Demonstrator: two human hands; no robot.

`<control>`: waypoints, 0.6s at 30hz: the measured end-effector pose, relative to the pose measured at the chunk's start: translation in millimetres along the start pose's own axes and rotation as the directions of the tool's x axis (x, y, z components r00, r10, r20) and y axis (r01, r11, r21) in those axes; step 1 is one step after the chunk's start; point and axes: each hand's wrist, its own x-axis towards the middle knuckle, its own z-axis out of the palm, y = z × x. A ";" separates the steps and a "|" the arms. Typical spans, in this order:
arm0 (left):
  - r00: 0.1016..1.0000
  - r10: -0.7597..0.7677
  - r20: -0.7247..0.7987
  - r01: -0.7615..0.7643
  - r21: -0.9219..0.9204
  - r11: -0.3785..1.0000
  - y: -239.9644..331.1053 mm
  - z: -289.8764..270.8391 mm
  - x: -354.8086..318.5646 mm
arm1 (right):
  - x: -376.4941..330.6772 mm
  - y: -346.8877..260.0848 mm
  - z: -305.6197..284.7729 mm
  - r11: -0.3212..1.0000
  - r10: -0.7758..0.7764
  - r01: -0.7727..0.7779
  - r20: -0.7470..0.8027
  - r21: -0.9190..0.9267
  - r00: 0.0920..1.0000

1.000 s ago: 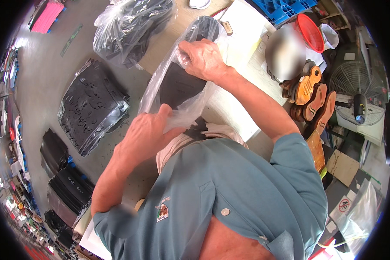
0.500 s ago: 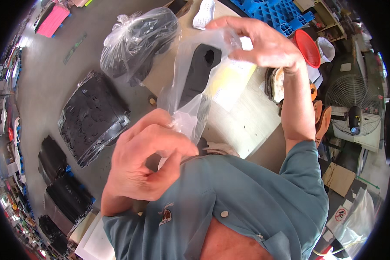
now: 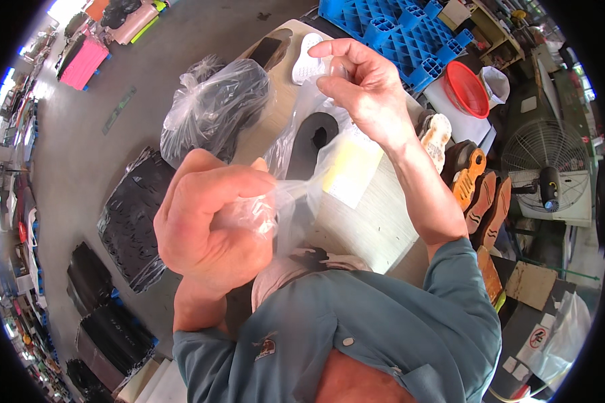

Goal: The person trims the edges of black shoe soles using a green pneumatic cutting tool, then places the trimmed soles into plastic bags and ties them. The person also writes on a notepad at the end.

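Observation:
A clear plastic bag (image 3: 301, 207) stretches between my two hands over the pale table (image 3: 373, 232). My left hand (image 3: 212, 221) is closed around its bunched near end. At the far end, my right hand (image 3: 370, 94) pinches the film between thumb and fingers. A dark grey, sole-shaped piece (image 3: 306, 144) with a hole shows through the film; I cannot tell whether it lies inside or beneath. To its right a yellow and white sheet (image 3: 356, 171) lies on the table. Just beyond my right fingertips is a white shoe sole (image 3: 308, 62).
A tied clear bag of dark pieces (image 3: 215, 114) sits at the table's left edge. Black sheets (image 3: 138, 218) are stacked at left. Brown soles (image 3: 482, 201) stand right of my right forearm, near a fan (image 3: 546, 164). A red basin (image 3: 465, 91) and blue pallet (image 3: 396, 37) are beyond.
The view has shifted a little. My right hand has moved left and slightly nearer. Around the bag's near end my left hand has closed more tightly, and the film there is more bunched.

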 end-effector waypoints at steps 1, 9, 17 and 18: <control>1.000 0.019 0.018 -0.017 -0.066 0.998 0.1 -1.3 5.3 | -1.7 -6.6 1.4 1.000 -0.010 0.011 -0.017 0.027 1.000; 0.998 0.055 -0.013 -0.056 -0.146 0.988 7.2 -11.2 32.3 | -13.0 -54.5 -5.2 0.997 -0.034 0.038 -0.053 0.074 0.998; 0.988 -0.130 0.086 0.144 -0.186 0.972 -36.0 55.2 39.1 | -39.1 -23.4 8.7 0.970 0.171 -0.234 0.498 0.067 0.850; 0.983 -0.169 0.073 0.181 -0.225 0.957 -42.5 62.8 40.1 | -42.8 -17.4 11.4 0.928 0.347 -0.366 0.500 -0.063 0.793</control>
